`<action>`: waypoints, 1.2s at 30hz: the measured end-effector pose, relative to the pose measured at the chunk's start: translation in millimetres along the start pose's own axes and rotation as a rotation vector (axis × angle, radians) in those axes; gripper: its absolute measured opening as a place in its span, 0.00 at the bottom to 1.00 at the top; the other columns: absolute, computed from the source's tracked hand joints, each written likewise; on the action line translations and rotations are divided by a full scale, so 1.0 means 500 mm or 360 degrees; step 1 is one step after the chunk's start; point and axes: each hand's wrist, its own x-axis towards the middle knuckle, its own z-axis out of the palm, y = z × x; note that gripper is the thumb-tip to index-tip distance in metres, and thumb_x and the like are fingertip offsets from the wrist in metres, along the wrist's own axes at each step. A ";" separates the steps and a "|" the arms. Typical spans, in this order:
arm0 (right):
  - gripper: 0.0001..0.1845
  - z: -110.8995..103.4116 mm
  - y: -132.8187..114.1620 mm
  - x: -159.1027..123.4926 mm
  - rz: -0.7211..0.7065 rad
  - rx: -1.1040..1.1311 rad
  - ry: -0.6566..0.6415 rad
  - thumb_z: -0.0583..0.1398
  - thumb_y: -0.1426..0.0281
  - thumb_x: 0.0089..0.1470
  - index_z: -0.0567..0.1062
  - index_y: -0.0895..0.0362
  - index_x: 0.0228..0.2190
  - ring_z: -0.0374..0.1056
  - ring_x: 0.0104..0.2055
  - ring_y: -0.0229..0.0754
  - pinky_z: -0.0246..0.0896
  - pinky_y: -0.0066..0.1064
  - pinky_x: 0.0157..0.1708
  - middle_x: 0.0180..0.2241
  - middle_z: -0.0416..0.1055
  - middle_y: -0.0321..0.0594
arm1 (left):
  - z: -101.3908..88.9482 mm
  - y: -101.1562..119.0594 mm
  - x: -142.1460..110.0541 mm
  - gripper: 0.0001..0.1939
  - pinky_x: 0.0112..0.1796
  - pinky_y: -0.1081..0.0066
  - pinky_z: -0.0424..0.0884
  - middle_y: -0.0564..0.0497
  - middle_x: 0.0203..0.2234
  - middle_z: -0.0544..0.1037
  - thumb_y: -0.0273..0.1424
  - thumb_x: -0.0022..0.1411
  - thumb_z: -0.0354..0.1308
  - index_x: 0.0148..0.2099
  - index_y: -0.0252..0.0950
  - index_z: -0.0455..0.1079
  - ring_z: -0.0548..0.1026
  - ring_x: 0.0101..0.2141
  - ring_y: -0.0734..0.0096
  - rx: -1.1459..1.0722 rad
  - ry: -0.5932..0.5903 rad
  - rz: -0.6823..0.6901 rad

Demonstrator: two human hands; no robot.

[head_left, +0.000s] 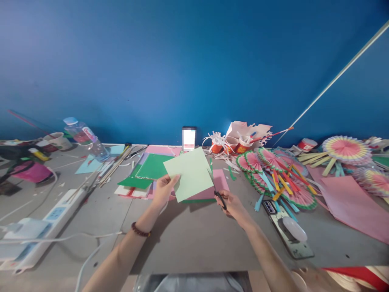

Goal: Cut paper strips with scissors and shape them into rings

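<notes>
– Forearms (114, 257) are nearest, both reaching forward over the grey surface (182, 247). And what is in the hands?

– Just past the bracelet (140, 230), the left grip (164, 188) pinches the pale green sheet (188, 174) at its left side. The right grip (232, 205) is closed around the scissors (221, 199).

– Where is the sheet exactly?

– It is held up between the two hands, seemingly above the surface. The scissors are close to its right edge; whether they bite into it, I cannot tell.

– What could go wrong from here?

– In my judgement, the sheet may bend or turn, because only one side is held; then a cut would become crooked. Also, if the left grip came too near the scissors, skin could be nicked.

– Which way does it point?

– One corner points away and to the right. Its sides seem almost equal, so I find no clear long axis. The scissors' long axis runs away and slightly left, nearly along that right edge.

– And farther?

– Behind it lies the green folder (154, 166), then the upright phone (189, 138) before the blue wall (152, 61).
</notes>
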 end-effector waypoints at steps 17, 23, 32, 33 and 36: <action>0.19 0.002 -0.008 -0.005 -0.0033 0.0039 0.0002 0.65 0.57 0.38 0.69 0.58 0.28 0.46 0.16 0.26 0.35 0.22 0.15 0.21 0.61 0.30 | 0.010 0.005 -0.008 0.18 0.24 0.72 0.69 0.46 0.25 0.81 0.43 0.36 0.72 0.26 0.34 0.77 0.75 0.24 0.67 0.0068 -0.0063 -0.0030; 0.18 0.002 -0.008 -0.007 -0.0063 0.0059 -0.0015 0.64 0.57 0.41 0.69 0.58 0.27 0.47 0.16 0.26 0.36 0.22 0.16 0.21 0.60 0.30 | 0.011 0.007 -0.009 0.17 0.21 0.72 0.66 0.48 0.22 0.79 0.43 0.36 0.72 0.23 0.34 0.76 0.74 0.22 0.68 0.0083 -0.0051 -0.0034; 0.18 0.005 -0.016 -0.011 -0.0029 0.0039 0.0044 0.65 0.57 0.39 0.69 0.57 0.25 0.48 0.17 0.27 0.38 0.22 0.16 0.20 0.60 0.30 | 0.013 0.012 -0.012 0.18 0.19 0.75 0.63 0.49 0.20 0.78 0.42 0.35 0.72 0.23 0.34 0.76 0.71 0.20 0.73 0.0065 -0.0061 -0.0032; 0.18 0.005 -0.018 -0.012 -0.0026 0.0031 0.0048 0.64 0.57 0.39 0.68 0.57 0.25 0.48 0.17 0.27 0.38 0.22 0.16 0.20 0.60 0.29 | 0.013 0.012 -0.012 0.17 0.19 0.76 0.62 0.49 0.20 0.78 0.42 0.35 0.72 0.22 0.34 0.75 0.71 0.20 0.73 0.0064 -0.0061 -0.0027; 0.17 0.005 -0.022 -0.014 -0.0013 0.0011 0.0045 0.64 0.58 0.39 0.68 0.57 0.25 0.47 0.16 0.26 0.37 0.22 0.16 0.20 0.59 0.28 | 0.015 0.015 -0.013 0.18 0.18 0.77 0.61 0.50 0.19 0.78 0.42 0.35 0.72 0.21 0.33 0.75 0.71 0.20 0.74 0.0074 -0.0059 -0.0015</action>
